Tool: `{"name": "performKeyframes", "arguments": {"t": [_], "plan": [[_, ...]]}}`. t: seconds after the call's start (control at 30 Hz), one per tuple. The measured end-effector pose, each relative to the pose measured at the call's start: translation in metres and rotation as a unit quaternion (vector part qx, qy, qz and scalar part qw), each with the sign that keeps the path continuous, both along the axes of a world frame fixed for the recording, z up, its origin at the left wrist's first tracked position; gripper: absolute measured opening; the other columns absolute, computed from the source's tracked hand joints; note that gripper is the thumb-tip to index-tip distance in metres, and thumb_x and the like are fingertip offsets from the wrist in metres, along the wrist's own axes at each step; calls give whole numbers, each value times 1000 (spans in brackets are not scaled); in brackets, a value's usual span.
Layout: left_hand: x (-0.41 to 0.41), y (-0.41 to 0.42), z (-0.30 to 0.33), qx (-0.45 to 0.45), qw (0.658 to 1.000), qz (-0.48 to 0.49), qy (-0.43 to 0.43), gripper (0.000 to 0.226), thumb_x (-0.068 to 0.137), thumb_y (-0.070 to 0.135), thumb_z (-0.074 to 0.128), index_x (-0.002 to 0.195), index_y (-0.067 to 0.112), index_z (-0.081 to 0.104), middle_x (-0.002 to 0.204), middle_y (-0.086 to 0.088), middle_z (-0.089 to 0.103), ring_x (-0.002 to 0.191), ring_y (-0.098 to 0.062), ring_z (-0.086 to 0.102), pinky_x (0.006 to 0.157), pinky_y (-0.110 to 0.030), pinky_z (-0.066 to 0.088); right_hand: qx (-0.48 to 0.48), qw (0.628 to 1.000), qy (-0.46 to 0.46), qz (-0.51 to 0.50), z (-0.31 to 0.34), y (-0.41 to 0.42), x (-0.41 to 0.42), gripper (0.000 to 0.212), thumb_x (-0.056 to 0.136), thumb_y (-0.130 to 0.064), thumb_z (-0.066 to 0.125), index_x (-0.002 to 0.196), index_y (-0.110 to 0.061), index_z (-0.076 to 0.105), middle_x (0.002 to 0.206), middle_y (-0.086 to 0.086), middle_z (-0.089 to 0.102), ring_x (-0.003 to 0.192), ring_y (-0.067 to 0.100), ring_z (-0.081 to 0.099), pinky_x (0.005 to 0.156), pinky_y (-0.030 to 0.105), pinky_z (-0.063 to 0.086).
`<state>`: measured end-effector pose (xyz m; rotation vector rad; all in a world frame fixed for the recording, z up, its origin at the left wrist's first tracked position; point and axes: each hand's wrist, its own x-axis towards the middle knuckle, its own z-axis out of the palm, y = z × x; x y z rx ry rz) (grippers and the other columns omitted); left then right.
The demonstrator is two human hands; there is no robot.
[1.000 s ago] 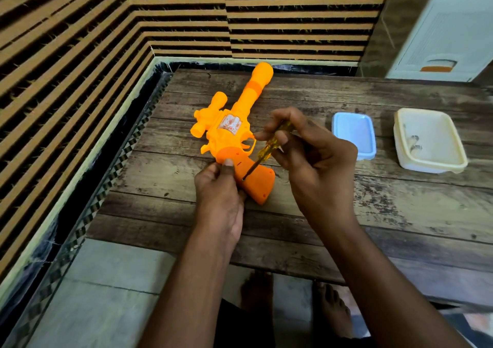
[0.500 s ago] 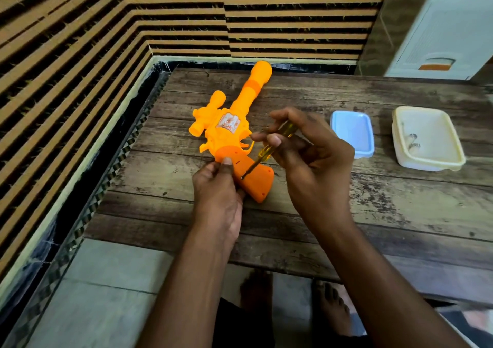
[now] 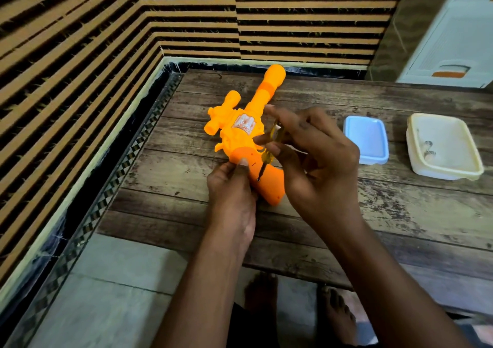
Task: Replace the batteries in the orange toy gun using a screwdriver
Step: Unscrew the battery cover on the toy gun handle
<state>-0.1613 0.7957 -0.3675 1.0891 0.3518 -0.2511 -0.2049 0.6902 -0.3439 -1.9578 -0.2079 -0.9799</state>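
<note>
Right hand (image 3: 317, 166): fingertips pinch the yellow handle of the screwdriver (image 3: 268, 151), thumb and forefinger curled round it, the other fingers fanned loosely above; wrist cocked so the tool leans down and to the left.

Screwdriver tip: seated at a small dark spot on the grip of the orange toy gun (image 3: 248, 137), most likely the screw of the battery cover, though the head is too small to make out.

Left hand (image 3: 233, 190): grips the gun's grip from the near side, thumb pressed flat on the orange shell just beside the blade, steadying it.

Toy gun: lies on its side on the wooden table (image 3: 400, 214), barrel pointing away toward the striped wall, grip toward the person.

Risk, slip: the blade stands tilted rather than square to the screw; turning under a light fingertip pinch could make it ride out of the slot and chew the head.

Risk, thumb: a slipped tip would skid toward the left thumb, which sits close by.

Risk, loose screw: once free it could roll off the table edge; the cream container (image 3: 445, 147) and the blue lid (image 3: 366, 141) sit well apart to the right.

Progress: early, cover not yet off.
</note>
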Motion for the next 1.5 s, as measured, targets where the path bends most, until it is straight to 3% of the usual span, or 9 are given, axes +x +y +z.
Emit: {"name": "performKeyframes", "arguments": {"t": [0.13,0.27,0.37,0.5,0.63,0.8,0.93,1.17,1.5], "plan": [[-1,3,0,9,1000,-11,4,19,105,0,49,117,-6,63,86,-11,69,74,-18,67,67,-30,58,-34,999,-13,10,5,6,0,32,90,12,71,120,1,75,106,13,67,92,17,70,72,29,56],[0,1,2,8,1000,-5,9,26,105,0,48,126,-10,61,100,-18,70,87,-25,68,89,-45,57,-32,999,-17,-24,3,6,2,33,91,8,75,123,-1,75,98,6,63,87,-8,59,75,9,44],[0,1,3,0,1000,-1,21,29,106,1,48,130,-11,59,119,-27,69,102,-31,67,95,-50,56,-12,1000,-2,1,1,2,1,34,95,5,69,128,0,71,106,9,72,99,7,69,82,25,55],[1,1,0,11,1000,-4,24,26,106,4,49,125,-8,63,114,-25,69,99,-30,67,86,-43,57,22,1000,-13,12,1,3,3,29,94,0,76,122,-4,74,107,13,66,97,26,73,76,45,59],[2,0,-2,11,999,1,33,24,106,4,49,122,-8,63,113,-25,70,100,-30,66,92,-47,55,21,1000,-7,11,1,2,3,33,98,3,66,130,1,70,108,10,70,103,15,70,82,39,58],[3,1,-5,29,999,-6,23,23,106,5,50,119,-6,66,110,-24,71,98,-30,68,91,-48,56,25,999,-8,28,1,4,3,29,96,-5,74,126,-6,72,108,9,61,98,28,71,76,44,61],[3,-1,-4,20,1000,-2,22,22,106,4,48,114,-5,67,110,-26,72,99,-31,67,97,-54,55,-4,1000,-14,15,0,2,4,36,96,4,68,132,-3,68,105,4,66,99,14,68,78,39,57],[0,0,-2,21,1000,-14,7,20,106,4,49,104,4,70,95,-13,72,88,-25,68,87,-44,56,21,999,-14,22,-1,4,4,26,95,2,73,120,-2,75,104,12,65,97,29,72,75,48,60],[0,0,0,25,1000,-15,-1,23,106,3,49,99,7,71,96,-14,73,94,-29,68,96,-52,54,-15,1000,-16,2,0,4,3,22,97,1,71,118,-1,76,103,10,69,93,17,71,73,34,56]]}}
